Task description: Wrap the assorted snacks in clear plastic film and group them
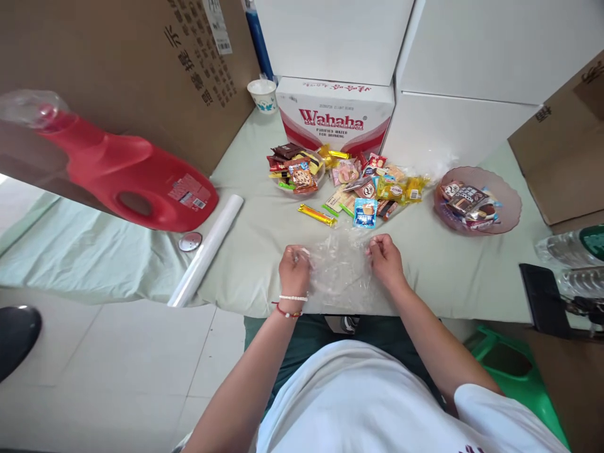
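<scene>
A clear plastic bag (340, 270) lies on the pale green tablecloth (245, 251) close to the front edge. My left hand (293, 270), with bead bracelets at the wrist, pinches the bag's left side. My right hand (384, 259) pinches its right side. Both hands have curled fingers and hold the bag stretched between them. Just beyond the bag lies a heap of wrapped snacks (363, 185), with a yellow bar (317, 215) and a blue packet (365, 212) nearest my hands.
A small clear bowl of snacks (298, 174) and a pink glass bowl (504, 201) with chocolates stand further back. A roll of cling film (207, 248), a red detergent jug (123, 176), a Wahaha box (336, 116), a paper cup (263, 95) and cardboard boxes surround the table.
</scene>
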A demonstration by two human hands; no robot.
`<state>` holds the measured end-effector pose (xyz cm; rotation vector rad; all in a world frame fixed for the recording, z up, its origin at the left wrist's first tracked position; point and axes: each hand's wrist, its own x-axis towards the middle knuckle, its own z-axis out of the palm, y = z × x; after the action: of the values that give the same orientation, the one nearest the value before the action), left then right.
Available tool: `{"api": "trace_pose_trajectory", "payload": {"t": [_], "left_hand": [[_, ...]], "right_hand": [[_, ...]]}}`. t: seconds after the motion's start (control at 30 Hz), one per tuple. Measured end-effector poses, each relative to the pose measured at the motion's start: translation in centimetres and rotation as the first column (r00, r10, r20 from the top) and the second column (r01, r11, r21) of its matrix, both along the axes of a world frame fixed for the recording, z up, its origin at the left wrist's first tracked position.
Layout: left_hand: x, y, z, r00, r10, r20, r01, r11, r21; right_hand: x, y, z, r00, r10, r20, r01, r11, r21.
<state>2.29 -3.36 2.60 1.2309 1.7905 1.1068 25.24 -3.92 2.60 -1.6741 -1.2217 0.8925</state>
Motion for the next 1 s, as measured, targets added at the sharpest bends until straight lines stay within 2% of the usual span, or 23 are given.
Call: {"api": "trace_pose_trajectory", "payload": {"t": [0.07,0.23,0.33,0.4,0.43,0.47,0.53,0.6,0.7,0.77,0.83,0.9,0.97,1.0], "left_hand": [[0.0,0.8,-0.5,0.995,0.082,0.063,-0.078,0.995,-0.069],[-1.0,2.9,-0.5,0.975,0.21,-0.075,-0.215,0.975,-0.057],[-1.1,2.9,0.0,0.919,0.325,-0.223,-0.309,0.945,0.102],[-0.7,2.0,0.2,0.863,0.339,-0.375,-0.249,0.931,0.268],[-0.6,1.5,0.2,0.842,0.28,-0.461,-0.139,0.939,0.315],[-0.4,0.9,0.1,0.821,0.171,-0.545,0.012,0.949,0.316],[-0.4,-0.3,-0.1,0.737,-0.113,-0.666,0.324,0.924,0.202],[-0.9,-1.1,-0.5,0.609,-0.307,-0.731,0.498,0.866,0.052],[-2.2,-1.7,-1.0,0.5,-0.389,-0.773,0.514,0.853,-0.097],[-3.1,-1.9,-1.1,0.462,-0.421,-0.78,0.519,0.842,-0.147],[-3.6,-2.1,-1.2,0.439,-0.442,-0.782,0.535,0.828,-0.167],[-3.7,-2.2,-1.1,0.431,-0.453,-0.78,0.547,0.819,-0.174],[-3.7,-2.2,-1.0,0.433,-0.46,-0.775,0.554,0.814,-0.173],[-3.6,-2.3,-1.0,0.435,-0.463,-0.772,0.558,0.812,-0.172]], "right_hand": [[0.7,-0.4,-0.3,0.994,-0.046,0.097,0.045,0.999,0.011],[2.2,-1.1,-0.8,0.927,-0.065,0.37,0.055,0.998,0.039],[2.2,-1.1,-0.9,0.905,-0.053,0.422,0.045,0.999,0.029],[2.0,-0.9,-0.8,0.906,-0.04,0.421,0.035,0.999,0.019],[2.0,-0.8,-0.7,0.91,-0.036,0.414,0.033,0.999,0.014],[2.0,-0.8,-0.6,0.913,-0.031,0.406,0.03,1.0,0.008],[2.4,-0.9,-0.5,0.921,-0.022,0.39,0.029,1.0,-0.012],[3.5,-1.3,-0.5,0.926,-0.027,0.376,0.042,0.999,-0.032],[6.3,-2.0,-0.3,0.916,-0.015,0.4,0.058,0.994,-0.097],[7.9,-1.9,0.4,0.877,0.007,0.48,0.066,0.989,-0.135],[8.3,-0.8,1.7,0.817,0.033,0.576,0.032,0.994,-0.101],[7.2,1.7,3.5,0.752,0.106,0.651,-0.111,0.993,-0.033],[5.0,5.4,5.2,0.648,0.246,0.721,-0.323,0.946,-0.033],[3.7,7.6,5.9,0.567,0.307,0.765,-0.407,0.911,-0.064]]}}
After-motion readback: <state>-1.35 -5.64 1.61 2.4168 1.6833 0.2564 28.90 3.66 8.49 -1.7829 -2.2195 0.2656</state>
